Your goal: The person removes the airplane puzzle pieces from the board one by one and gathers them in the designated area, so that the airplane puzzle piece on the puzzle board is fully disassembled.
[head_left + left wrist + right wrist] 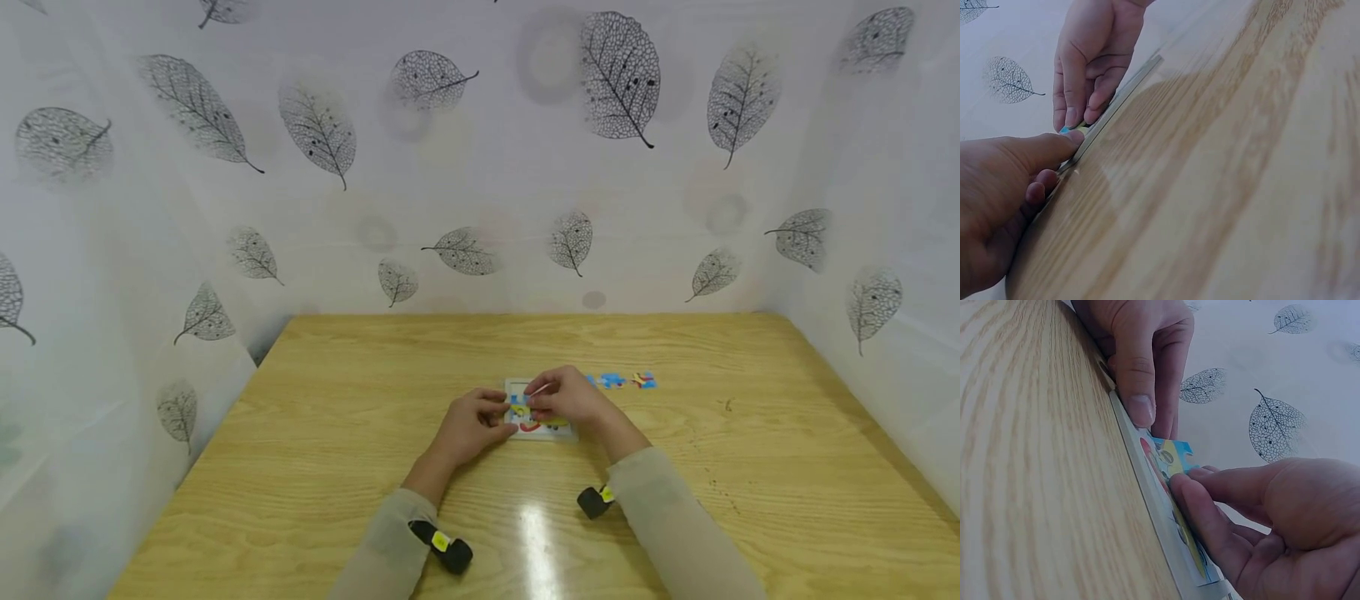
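A small jigsaw puzzle tray [564, 436] with a pale rim lies on the table between the hands, holding pieces printed in red, yellow and blue. At its left side, my left hand [472, 427] grips the edge, with the thumb over the rim in the left wrist view. From the right, my right hand [576, 398] reaches over the tray. It pinches a blue and yellow puzzle piece [1175, 454] between thumb and fingertip; the piece stands tilted up from the tray in the right wrist view. The fingers hide part of the tray.
Loose puzzle pieces [612, 381] lie in a row behind and right of the tray, partly covered by the right hand. The wooden table [360, 375] meets a leaf-printed curtain [480, 167] at its back and sides. Black wrist cameras [453, 555] hang at both sleeves.
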The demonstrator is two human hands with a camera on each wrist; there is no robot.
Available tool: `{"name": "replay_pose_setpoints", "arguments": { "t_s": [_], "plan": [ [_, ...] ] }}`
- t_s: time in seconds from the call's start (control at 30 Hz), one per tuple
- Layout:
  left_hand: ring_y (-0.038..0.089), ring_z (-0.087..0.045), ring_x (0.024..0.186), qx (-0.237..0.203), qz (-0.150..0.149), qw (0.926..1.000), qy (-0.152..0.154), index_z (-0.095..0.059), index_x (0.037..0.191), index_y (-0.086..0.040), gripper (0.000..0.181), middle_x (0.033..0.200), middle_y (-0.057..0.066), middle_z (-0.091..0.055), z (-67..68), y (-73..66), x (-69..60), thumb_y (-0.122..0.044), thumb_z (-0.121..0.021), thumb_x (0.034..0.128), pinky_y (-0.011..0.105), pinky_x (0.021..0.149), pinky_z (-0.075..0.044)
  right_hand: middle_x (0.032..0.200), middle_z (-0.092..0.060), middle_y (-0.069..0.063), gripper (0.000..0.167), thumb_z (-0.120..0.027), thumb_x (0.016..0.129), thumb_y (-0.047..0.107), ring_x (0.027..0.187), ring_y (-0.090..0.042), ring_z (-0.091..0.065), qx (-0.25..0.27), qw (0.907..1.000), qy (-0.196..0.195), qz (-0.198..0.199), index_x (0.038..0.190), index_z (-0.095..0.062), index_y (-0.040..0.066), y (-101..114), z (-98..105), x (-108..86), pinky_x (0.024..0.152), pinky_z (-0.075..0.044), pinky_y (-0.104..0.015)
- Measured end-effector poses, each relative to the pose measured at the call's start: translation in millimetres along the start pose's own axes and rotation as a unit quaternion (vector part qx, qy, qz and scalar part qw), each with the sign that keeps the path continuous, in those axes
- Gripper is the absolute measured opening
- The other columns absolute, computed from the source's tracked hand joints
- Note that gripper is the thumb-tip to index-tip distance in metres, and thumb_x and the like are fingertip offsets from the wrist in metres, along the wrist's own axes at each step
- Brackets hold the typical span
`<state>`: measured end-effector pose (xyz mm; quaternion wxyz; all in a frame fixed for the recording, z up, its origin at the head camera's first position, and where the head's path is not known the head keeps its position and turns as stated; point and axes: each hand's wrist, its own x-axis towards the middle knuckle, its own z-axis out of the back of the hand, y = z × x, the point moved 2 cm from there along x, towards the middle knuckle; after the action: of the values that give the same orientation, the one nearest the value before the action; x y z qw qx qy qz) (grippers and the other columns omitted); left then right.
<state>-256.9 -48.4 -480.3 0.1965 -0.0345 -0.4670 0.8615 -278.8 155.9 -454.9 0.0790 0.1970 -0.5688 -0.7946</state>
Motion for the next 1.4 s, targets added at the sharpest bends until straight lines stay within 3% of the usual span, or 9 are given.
{"name": "replay_pose_setpoints", "arguments": {
  "t_s": [0.17, 0.47, 0.8, 1.03, 1.2, 1.4],
  "plan": [
    [0.008, -0.058, 0.083, -0.002, 0.001, 1.0000, -0.004, -0.076, 0.112, -0.005, 0.032, 0.125, 0.007, -0.065, -0.8, -0.9, 0.4, -0.021, -0.080, 0.0856, 0.020, 0.071, -0.050, 0.108, -0.070, -0.023, 0.022, -0.063, 0.096, 0.002, 0.080, -0.017, -0.072, 0.013, 0.9999, -0.001, -0.010, 0.115, -0.065, -0.010, 0.2, 1.1, -0.8, 0.075, -0.060, -0.031],
    [0.009, -0.059, 0.082, 0.010, -0.002, 0.9991, -0.040, -0.077, 0.108, -0.001, 0.031, 0.121, 0.009, -0.069, -5.9, -1.5, -0.4, -0.020, -0.081, 0.0846, 0.019, 0.069, -0.049, 0.099, -0.072, -0.019, 0.021, -0.063, 0.096, 0.003, 0.078, -0.017, -0.072, 0.027, 0.9995, 0.003, -0.013, 0.114, -0.067, -0.008, -3.2, 0.0, -1.8, 0.074, -0.060, -0.031],
    [0.009, -0.059, 0.082, 0.009, -0.007, 0.9986, -0.051, -0.077, 0.108, 0.000, 0.031, 0.120, 0.009, -0.069, -5.0, -3.5, 0.6, -0.019, -0.082, 0.0834, 0.019, 0.069, -0.050, 0.107, -0.067, -0.019, 0.027, -0.060, 0.098, 0.005, 0.086, -0.020, -0.073, 0.046, 0.9981, 0.041, -0.007, 0.121, -0.060, -0.010, -1.7, 6.4, -2.8, 0.079, -0.060, -0.033],
    [0.009, -0.060, 0.081, 0.013, -0.008, 0.9983, -0.056, -0.077, 0.105, 0.000, 0.030, 0.119, 0.009, -0.070, -5.5, -2.3, 0.4, -0.019, -0.083, 0.0826, 0.018, 0.069, -0.050, 0.104, -0.065, -0.016, 0.027, -0.061, 0.097, 0.001, 0.089, -0.022, -0.073, 0.037, 0.9977, 0.057, 0.005, 0.121, -0.061, -0.011, -5.3, 17.3, -3.5, 0.082, -0.060, -0.033],
    [0.008, -0.059, 0.081, 0.007, -0.001, 0.9986, -0.052, -0.077, 0.106, 0.000, 0.030, 0.120, 0.009, -0.070, -5.4, -1.8, -0.2, -0.019, -0.083, 0.0826, 0.018, 0.069, -0.050, 0.104, -0.065, -0.013, 0.032, -0.063, 0.095, -0.001, 0.091, -0.020, -0.071, 0.058, 0.9962, 0.064, 0.011, 0.124, -0.059, -0.014, -11.0, 28.1, -5.8, 0.084, -0.059, -0.033],
    [0.007, -0.059, 0.081, -0.002, -0.003, 0.9987, -0.050, -0.077, 0.105, 0.000, 0.030, 0.120, 0.010, -0.069, -4.9, -1.5, -0.5, -0.018, -0.083, 0.0827, 0.019, 0.068, -0.050, 0.106, -0.064, -0.012, 0.039, -0.069, 0.091, 0.001, 0.093, -0.016, -0.068, 0.056, 0.9968, 0.054, 0.015, 0.127, -0.059, -0.011, -17.7, 43.5, -9.0, 0.084, -0.059, -0.030]
  ]
}}
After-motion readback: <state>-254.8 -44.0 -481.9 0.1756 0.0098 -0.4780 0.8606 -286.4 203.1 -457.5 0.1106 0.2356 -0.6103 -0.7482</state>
